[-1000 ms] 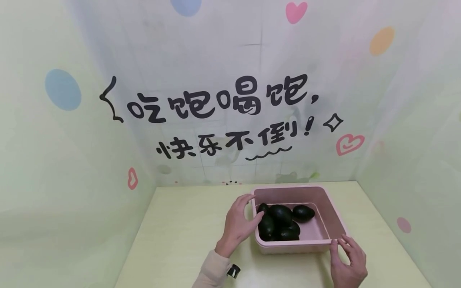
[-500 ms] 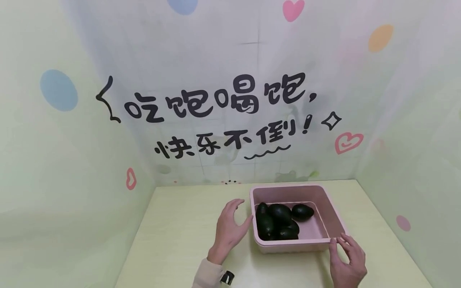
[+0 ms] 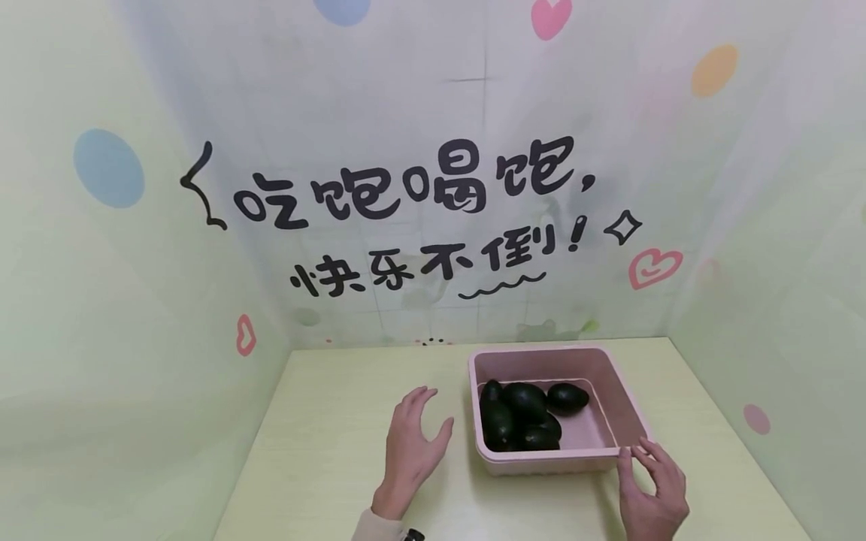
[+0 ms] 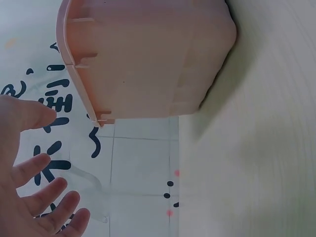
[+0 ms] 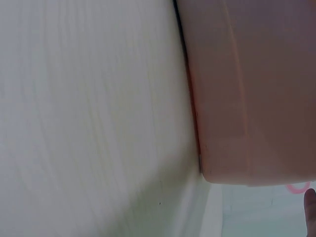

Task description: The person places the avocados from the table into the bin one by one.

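Observation:
A pink plastic bin (image 3: 561, 464) stands on the table at the right of the head view. Several dark green avocados (image 3: 526, 402) lie in it, heaped toward its left side. To the left of the bin, my left hand (image 3: 411, 454) hovers apart from it, holding nothing, its fingers spread and thumb toward the bin. The left wrist view has the same hand (image 4: 37, 177) below the outer wall of the bin (image 4: 138, 64). My right hand (image 3: 652, 488) pinches the rim at the bin's near right corner. Only a fingertip (image 5: 310, 207) of it shows in the right wrist view.
The pale wooden table (image 3: 325, 421) meets printed walls on the left, right and back. Black lettering (image 3: 433, 188) and coloured hearts and dots decorate the back wall (image 3: 406, 90). The bin stands close to that wall.
My left hand has let go of the bin's left rim and moved left and toward me, away from the avocados. The right hand stays at the near right corner.

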Motion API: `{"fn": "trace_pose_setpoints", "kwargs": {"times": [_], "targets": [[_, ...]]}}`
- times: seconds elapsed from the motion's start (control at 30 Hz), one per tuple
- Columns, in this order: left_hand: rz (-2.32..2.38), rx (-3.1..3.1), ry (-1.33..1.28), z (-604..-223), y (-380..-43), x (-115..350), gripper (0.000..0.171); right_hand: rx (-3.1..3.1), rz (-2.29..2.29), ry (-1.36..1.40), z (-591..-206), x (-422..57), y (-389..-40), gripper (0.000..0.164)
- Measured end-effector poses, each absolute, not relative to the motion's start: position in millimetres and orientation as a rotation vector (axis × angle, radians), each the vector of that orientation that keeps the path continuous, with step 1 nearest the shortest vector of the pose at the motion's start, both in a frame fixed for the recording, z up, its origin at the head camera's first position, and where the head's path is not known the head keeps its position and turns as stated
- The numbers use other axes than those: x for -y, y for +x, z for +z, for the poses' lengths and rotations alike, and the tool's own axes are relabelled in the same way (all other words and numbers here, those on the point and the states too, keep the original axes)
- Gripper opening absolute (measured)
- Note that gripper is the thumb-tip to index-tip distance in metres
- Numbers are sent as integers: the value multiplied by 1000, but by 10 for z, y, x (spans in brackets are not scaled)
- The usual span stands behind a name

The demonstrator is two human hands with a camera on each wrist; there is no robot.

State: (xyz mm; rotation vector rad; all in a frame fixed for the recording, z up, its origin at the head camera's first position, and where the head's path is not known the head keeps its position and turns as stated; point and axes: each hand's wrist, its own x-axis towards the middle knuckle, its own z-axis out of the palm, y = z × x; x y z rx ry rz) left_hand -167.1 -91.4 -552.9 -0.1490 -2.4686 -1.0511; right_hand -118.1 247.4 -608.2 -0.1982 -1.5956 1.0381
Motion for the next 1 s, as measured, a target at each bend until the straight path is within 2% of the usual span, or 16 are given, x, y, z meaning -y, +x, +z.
{"fn": "trace_pose_setpoints", "kwargs": {"times": [0.27,0.67,1.0], "targets": [[-834,2450,-163,-5619,-1567,1069,53,1628,1031,-170,-5997,-2461,-1126,10],[-715,2532,-109,-5530,-1412,1479,60,1831,976,-163,-5979,-2574,-1044,23],[-566,2605,-158,-5488,-1306,1745,73,2169,928,-230,-5746,-2575,-960,43]]}}
